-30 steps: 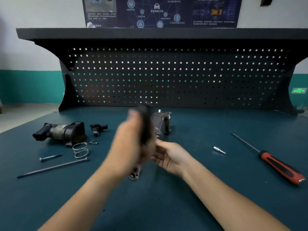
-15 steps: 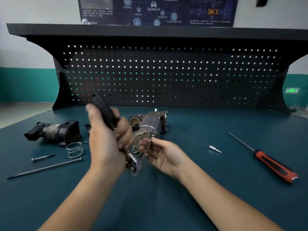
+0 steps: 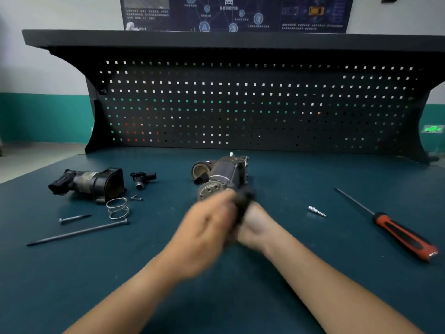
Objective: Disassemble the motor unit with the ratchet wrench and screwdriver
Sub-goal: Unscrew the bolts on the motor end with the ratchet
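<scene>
Head view: the motor unit [image 3: 224,175] lies on its side on the dark teal tabletop [image 3: 289,273], just beyond both hands, its round bolted end face turned toward the person. The left hand [image 3: 204,230] is smeared by motion; its fingers look curled round the dark handle of the ratchet wrench [image 3: 243,201], which shows as a black blur between the two hands, close against the motor's near end. The right hand [image 3: 257,225] sits touching the left (its fingers are hidden behind the handle and the blur, so I cannot tell whether they are apart or together).

Well to the right lies the red-and-black screwdriver [image 3: 404,235], with a small silver bit [image 3: 316,211] between it and the hands. On the left are a black removed housing [image 3: 89,183], a small black fitting [image 3: 143,178], a coil spring [image 3: 118,208], a small screw [image 3: 136,198], a short bolt [image 3: 74,218] and a long bolt [image 3: 77,232]. A black pegboard [image 3: 240,104] stands behind.
</scene>
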The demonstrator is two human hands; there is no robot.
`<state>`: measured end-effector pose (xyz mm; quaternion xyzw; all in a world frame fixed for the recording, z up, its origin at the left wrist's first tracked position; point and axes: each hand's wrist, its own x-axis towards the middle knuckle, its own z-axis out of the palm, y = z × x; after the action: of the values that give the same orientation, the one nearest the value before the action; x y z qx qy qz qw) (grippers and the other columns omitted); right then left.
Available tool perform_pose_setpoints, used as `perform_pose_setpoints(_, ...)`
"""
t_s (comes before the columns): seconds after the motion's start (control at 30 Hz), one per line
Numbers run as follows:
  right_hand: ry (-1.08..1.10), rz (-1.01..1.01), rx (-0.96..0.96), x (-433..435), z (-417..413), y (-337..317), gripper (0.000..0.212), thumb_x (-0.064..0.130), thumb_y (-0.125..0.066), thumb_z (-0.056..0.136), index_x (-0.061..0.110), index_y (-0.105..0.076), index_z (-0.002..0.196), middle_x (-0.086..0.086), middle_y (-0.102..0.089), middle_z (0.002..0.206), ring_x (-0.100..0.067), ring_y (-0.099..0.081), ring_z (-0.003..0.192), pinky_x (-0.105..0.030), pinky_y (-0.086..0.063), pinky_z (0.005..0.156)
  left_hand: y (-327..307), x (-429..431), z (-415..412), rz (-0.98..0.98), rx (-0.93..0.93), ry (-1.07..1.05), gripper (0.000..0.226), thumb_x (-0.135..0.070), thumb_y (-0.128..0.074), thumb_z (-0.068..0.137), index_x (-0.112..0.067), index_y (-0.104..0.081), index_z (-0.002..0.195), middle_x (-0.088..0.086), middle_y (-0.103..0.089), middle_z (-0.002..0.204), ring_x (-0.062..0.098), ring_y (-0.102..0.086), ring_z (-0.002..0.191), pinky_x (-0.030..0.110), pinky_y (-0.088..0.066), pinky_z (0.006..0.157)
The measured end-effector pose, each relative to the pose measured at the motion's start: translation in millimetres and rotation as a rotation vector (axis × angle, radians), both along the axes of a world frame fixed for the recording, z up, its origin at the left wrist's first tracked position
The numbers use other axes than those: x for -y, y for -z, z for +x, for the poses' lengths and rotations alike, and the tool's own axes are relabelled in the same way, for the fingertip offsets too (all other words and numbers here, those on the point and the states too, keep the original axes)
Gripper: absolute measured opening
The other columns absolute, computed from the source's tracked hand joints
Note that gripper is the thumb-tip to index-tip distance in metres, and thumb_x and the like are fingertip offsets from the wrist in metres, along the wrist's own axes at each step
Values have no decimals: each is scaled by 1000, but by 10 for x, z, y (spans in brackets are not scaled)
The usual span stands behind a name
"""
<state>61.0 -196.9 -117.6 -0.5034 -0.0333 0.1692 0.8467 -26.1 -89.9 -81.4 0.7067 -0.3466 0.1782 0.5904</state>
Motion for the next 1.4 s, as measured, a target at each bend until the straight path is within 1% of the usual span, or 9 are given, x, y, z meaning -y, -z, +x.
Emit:
perform_pose_setpoints(0.1,-31,73,-24,32,-24,-27,29,12,-37,98,2,-61,84,-7,-70,66,-15,-68,57,-20,-54,53,-212,-90,119,-745,-254,-34,56,-56,-20,94,-20,-48,62,-10,-29,35,3,-20,26,8,-19,34)
perform_pose_setpoints(0.2,1,76,-49,25,-26,-12,28,10,-41,97,2,-61,79,-7,-69,61,-14,-67,51,-19,-53,48,-268,-71,197,-820,-276,-39,53,-55,-18,96,-17,-42,67,-12,-26,36,4,-19,27,9,-18,35)
perform_pose_setpoints(0.47,63,-89,7,35,-52,-4,26,14,-49,94,6,-60,71,0,-65,50,-7,-64,47,-15,-49,46,118,227,44,914,283,71,38,-41,-46,93,-4,-56,92,12,-54,78,20,-47,73,30,-22,58)
perform_pose_setpoints(0.6,12,-34,40,65,-80,-10,15,7,-49,88,7,-55,74,0,-65,60,-7,-65,63,-16,-51,56,14,147,-4,311,189,20,37,-39,-40,85,-9,-61,78,-12,-45,56,-10,-42,54,7,-31,50)
perform_pose_setpoints(0.77,20,46,-1,27,-69,-59,25,9,-42,97,2,-60,80,-7,-69,61,-13,-66,52,-19,-53,48,-336,-107,218,-835,-322,-117,53,-55,-22,96,-18,-45,66,-10,-29,34,4,-22,26,10,-18,32)
perform_pose_setpoints(0.87,52,39,12,10,-64,-54,22,8,-48,95,1,-59,77,-6,-68,56,-11,-64,46,-17,-50,44,-328,-189,305,-1067,-377,-52,52,-53,-20,98,-18,-41,65,-10,-23,37,4,-17,27,12,-15,30)
perform_pose_setpoints(1.03,103,-120,63,15,-32,-30,19,3,-48,93,5,-59,77,0,-65,52,-10,-61,46,-19,-51,49,-48,30,125,382,338,-52,23,-23,-47,88,-16,-58,70,-10,-54,56,-6,-52,54,4,-40,55)
perform_pose_setpoints(1.13,80,-133,46,-1,-23,-3,22,10,-51,93,3,-60,74,-4,-67,55,-11,-61,46,-18,-51,48,146,-4,70,952,385,95,57,-49,-31,86,-4,-62,103,8,-68,91,18,-57,77,35,-48,71)
perform_pose_setpoints(1.4,-33,92,-25,30,-36,-54,28,11,-38,98,0,-60,87,-9,-72,69,-16,-70,60,-20,-55,52,-218,-241,213,-1030,-381,-87,52,-53,-20,97,-17,-40,66,-10,-23,36,4,-18,26,11,-15,31)
